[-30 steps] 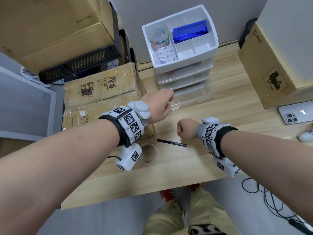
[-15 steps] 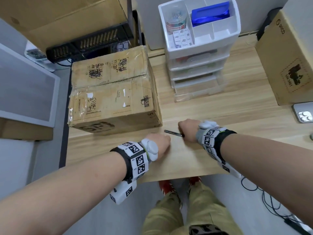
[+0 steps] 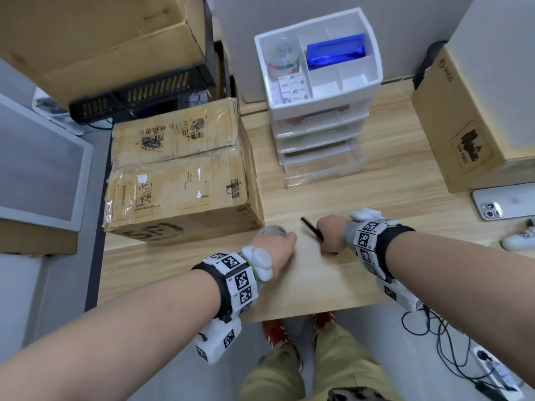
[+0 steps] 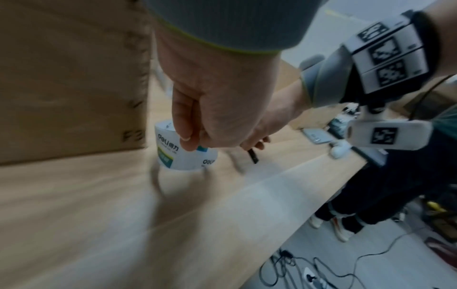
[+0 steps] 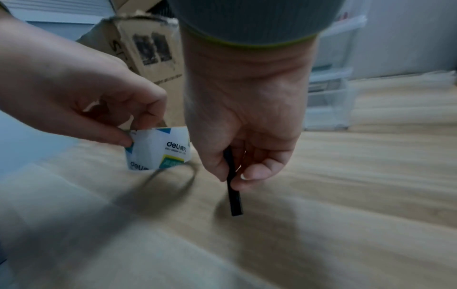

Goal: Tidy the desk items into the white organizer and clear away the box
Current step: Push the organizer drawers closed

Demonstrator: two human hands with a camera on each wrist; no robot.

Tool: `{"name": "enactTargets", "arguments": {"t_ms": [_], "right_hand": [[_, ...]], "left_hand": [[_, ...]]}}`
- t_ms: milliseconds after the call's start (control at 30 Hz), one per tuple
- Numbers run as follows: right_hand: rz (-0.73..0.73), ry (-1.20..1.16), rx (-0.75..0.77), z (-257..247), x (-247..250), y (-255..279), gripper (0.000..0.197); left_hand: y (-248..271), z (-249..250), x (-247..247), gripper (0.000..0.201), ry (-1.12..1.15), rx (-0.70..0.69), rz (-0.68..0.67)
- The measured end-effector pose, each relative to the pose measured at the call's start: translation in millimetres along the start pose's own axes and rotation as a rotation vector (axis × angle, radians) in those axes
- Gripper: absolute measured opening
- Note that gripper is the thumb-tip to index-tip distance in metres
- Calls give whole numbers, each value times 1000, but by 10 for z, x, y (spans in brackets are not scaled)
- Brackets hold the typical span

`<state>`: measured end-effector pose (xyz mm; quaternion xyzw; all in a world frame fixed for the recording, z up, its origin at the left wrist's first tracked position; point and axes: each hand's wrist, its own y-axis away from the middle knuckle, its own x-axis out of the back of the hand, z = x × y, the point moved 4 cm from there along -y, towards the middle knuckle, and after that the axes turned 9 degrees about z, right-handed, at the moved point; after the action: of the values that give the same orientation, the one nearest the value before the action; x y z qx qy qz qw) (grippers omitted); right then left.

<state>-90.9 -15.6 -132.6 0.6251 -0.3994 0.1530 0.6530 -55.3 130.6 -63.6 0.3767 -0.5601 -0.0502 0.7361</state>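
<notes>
My left hand (image 3: 275, 244) pinches a roll of clear tape (image 4: 184, 155) with a white printed core, held just above the wooden desk (image 3: 333, 279) beside the taped cardboard box (image 3: 179, 175). The same roll (image 5: 158, 149) shows between thumb and fingers in the right wrist view. My right hand (image 3: 330, 237) grips a thin black pen (image 5: 233, 192), whose tip (image 3: 311, 228) sticks out toward the box. The white drawer organizer (image 3: 318, 91) stands at the back of the desk. Its top tray holds a blue case (image 3: 335, 52), a clear tub and small packets.
A large cardboard box (image 3: 474, 125) stands at the right, with a phone (image 3: 503, 204) lying face down and a white mouse (image 3: 519, 240) in front of it. More cartons and a black tray (image 3: 139, 94) are stacked at the back left. Cables lie on the floor (image 3: 451, 342).
My left hand came back from the organizer to the desk front and took hold of the tape roll. My right hand closed on the pen and lifted it off the desk.
</notes>
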Motion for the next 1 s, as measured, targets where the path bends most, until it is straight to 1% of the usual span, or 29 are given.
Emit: {"name": "enactTargets", "arguments": {"t_ms": [33, 133, 167, 233, 300, 367, 467, 600, 700, 800, 867, 933, 1000], "right_hand": [[-8, -28, 3, 41, 53, 12, 6], [5, -87, 0, 290, 375, 96, 14], [28, -113, -2, 392, 503, 143, 14], [100, -132, -11, 578, 774, 253, 17], [158, -125, -38, 707, 983, 300, 22], [233, -143, -84, 868, 1213, 374, 23], [278, -216, -88, 1033, 1433, 382, 23], [245, -229, -97, 1119, 1498, 304, 15], [245, -208, -87, 1129, 1480, 206, 15], [249, -180, -124, 1150, 1480, 76, 11], [257, -196, -158, 1172, 1462, -30, 17], [270, -222, -183, 1189, 1472, -188, 26], [286, -206, -189, 1170, 1509, -288, 26]], "left_hand": [[-23, 64, 81, 30, 7, -7, -6], [-89, 311, 496, 36, -38, -45, 68], [-120, 390, 645, 36, -52, -66, 105], [-184, 488, 949, 35, -70, -53, 166], [-282, 465, 1145, 39, -93, -23, 199], [-407, 419, 1386, 45, -123, 8, 222], [-564, 300, 1615, 49, -128, 32, 248], [-749, 179, 1644, 48, -133, 54, 233], [-926, 128, 1572, 37, -122, 46, 212], [-1094, 62, 1540, 33, -130, 62, 216], [-1162, 41, 1532, 32, -146, 66, 222], [-1258, -20, 1516, 32, -125, 100, 206], [-1361, -66, 1495, 33, -92, 124, 218]]}}
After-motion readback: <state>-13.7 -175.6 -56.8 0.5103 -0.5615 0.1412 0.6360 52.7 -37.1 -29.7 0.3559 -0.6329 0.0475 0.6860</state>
